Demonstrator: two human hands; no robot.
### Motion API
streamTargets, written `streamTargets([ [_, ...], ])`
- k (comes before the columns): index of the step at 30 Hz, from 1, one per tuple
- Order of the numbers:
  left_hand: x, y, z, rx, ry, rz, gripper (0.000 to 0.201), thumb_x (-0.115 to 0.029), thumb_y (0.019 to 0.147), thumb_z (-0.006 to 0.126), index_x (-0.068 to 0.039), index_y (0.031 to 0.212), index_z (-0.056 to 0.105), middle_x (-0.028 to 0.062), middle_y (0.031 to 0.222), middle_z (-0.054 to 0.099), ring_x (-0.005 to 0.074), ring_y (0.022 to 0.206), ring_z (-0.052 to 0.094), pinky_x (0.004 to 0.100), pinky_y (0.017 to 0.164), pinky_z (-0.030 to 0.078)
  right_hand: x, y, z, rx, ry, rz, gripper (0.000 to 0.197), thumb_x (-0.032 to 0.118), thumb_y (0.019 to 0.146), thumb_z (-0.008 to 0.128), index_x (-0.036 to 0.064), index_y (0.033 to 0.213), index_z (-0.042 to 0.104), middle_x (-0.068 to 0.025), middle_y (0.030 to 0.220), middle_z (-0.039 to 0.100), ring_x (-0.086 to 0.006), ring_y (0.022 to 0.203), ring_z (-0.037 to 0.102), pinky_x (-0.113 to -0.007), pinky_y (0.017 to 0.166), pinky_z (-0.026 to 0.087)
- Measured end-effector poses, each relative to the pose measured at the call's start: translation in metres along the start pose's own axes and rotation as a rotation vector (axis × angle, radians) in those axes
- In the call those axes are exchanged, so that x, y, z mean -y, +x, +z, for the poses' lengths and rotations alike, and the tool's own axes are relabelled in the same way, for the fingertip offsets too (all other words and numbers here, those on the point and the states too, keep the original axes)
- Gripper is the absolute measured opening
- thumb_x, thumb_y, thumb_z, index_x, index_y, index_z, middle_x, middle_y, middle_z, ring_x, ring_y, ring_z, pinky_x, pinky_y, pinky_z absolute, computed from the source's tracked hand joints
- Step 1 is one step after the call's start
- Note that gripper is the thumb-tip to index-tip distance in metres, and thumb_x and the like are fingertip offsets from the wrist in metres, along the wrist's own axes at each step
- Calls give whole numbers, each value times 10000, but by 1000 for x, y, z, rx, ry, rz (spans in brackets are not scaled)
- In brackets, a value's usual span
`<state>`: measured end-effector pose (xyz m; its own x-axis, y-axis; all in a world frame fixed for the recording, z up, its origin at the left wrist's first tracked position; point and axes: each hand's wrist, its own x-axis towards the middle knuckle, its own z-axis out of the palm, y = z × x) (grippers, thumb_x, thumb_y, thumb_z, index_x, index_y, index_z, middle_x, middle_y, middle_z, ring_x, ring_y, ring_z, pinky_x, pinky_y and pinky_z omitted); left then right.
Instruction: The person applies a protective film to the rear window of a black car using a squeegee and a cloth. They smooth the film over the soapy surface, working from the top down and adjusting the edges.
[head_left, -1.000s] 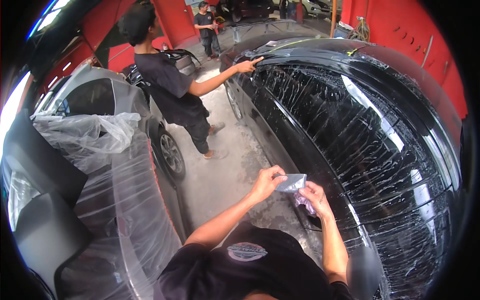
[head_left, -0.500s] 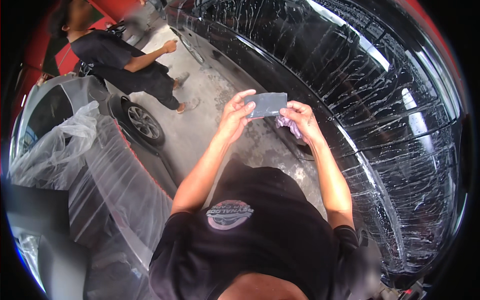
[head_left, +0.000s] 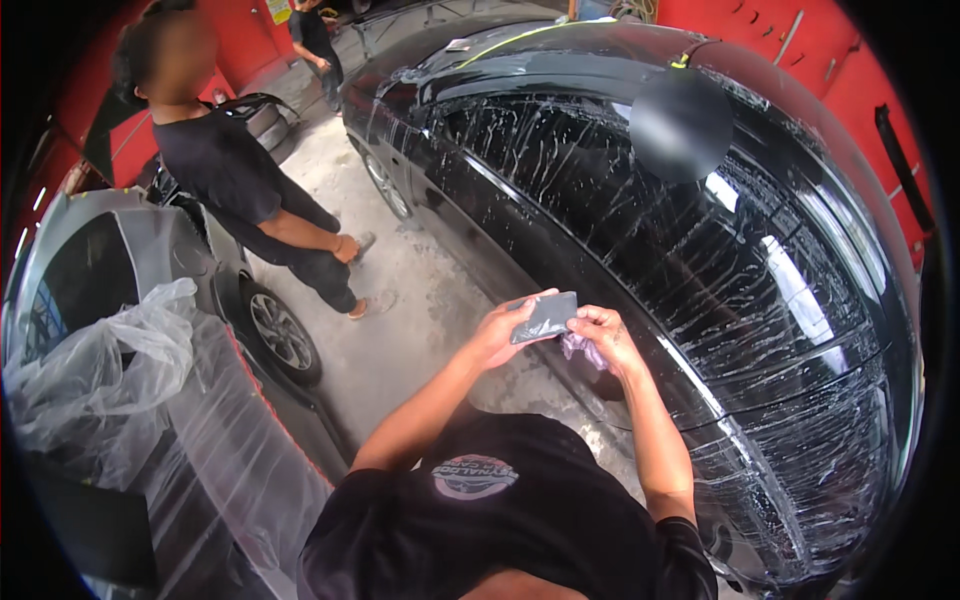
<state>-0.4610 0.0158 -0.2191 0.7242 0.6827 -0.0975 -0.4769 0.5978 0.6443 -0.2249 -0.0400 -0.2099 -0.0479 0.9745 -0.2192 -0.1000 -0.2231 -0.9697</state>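
Between both hands I hold a dark grey, flat rectangular piece (head_left: 545,318) with whitish streaks on its face; its exact kind is unclear. My left hand (head_left: 493,335) is closed on its left end, thumb on top and fingers partly behind. My right hand (head_left: 608,342) pinches its right edge between thumb and fingers. A crumpled light-purple cloth or film (head_left: 582,350) hangs below the right fingers, apparently held in the same hand. To my right stands a black car (head_left: 560,225), wet and covered in white, runny streaks. Both hands are in front of its side, apart from it.
A co-worker (head_left: 230,190) in dark clothes stands at the left, between the cars. Beside me on the left is a grey car (head_left: 215,262) partly draped in clear plastic sheeting (head_left: 220,390). Another person (head_left: 315,50) stands farther back, near red walls (head_left: 250,35).
The view has tilted up, showing more of the car and background. The grey piece is tilted more, and my left thumb has moved onto its face. The co-worker's arm has lowered.
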Motion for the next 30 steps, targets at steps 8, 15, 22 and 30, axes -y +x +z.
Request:
streamTargets([
  [8,-112,15,-113,-296,-43,205,501,-284,1135,471,-97,1597,419,128,1544,532,322,1360,582,554,1130,516,182,65,19,-444,-351,-245,188,158,1006,697,10,1109,749,-22,870,728,-94,755,662,-256,699,539],
  [15,-164,51,-169,-487,151,308,477,-263,1132,494,-103,1580,460,99,1556,529,263,1346,592,480,1090,547,313,66,-80,-1105,-1402,-823,266,248,1040,671,56,1209,742,-161,1202,683,-242,992,728,-377,864,568],
  [22,-143,108,-167,-423,246,309,473,-239,1125,523,-109,1577,477,89,1581,518,252,1388,563,455,1090,539,312,68,-172,-1258,-1852,-645,385,392,1066,581,133,1324,703,-219,1391,600,-410,1259,586,-494,1090,448],
  [30,-113,176,-97,-182,609,500,470,-251,1108,578,-86,1545,526,95,1530,570,193,1324,582,401,1061,545,320,61,-164,-1212,-1789,-605,332,319,1053,567,89,1242,714,-157,1222,658,-368,1165,613,-467,1030,473],
])
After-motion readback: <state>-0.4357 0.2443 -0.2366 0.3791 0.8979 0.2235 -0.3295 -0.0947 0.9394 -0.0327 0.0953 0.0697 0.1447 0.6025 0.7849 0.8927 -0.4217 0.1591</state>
